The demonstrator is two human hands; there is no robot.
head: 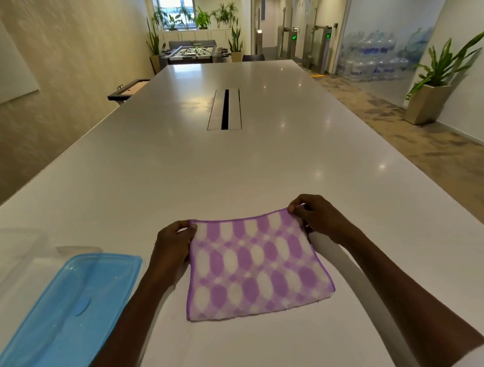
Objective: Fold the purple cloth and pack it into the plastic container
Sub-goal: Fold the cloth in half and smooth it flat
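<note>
The purple and white patterned cloth [257, 263] lies flat on the white table [234, 169] in front of me, roughly square with a purple hem. My left hand [172, 241] pinches its far left corner. My right hand [316, 217] pinches its far right corner. The far edge is lifted slightly between the two hands; the near edge rests on the table. The clear plastic container [10, 254] stands at the far left edge of the view, and its blue translucent lid [65, 321] lies flat next to it, left of my left forearm.
A cable slot [225, 109] sits in the middle of the long table, well beyond the cloth. A potted plant [434, 97] stands on the floor to the right. A foosball table [196, 54] and more plants are at the far end of the room.
</note>
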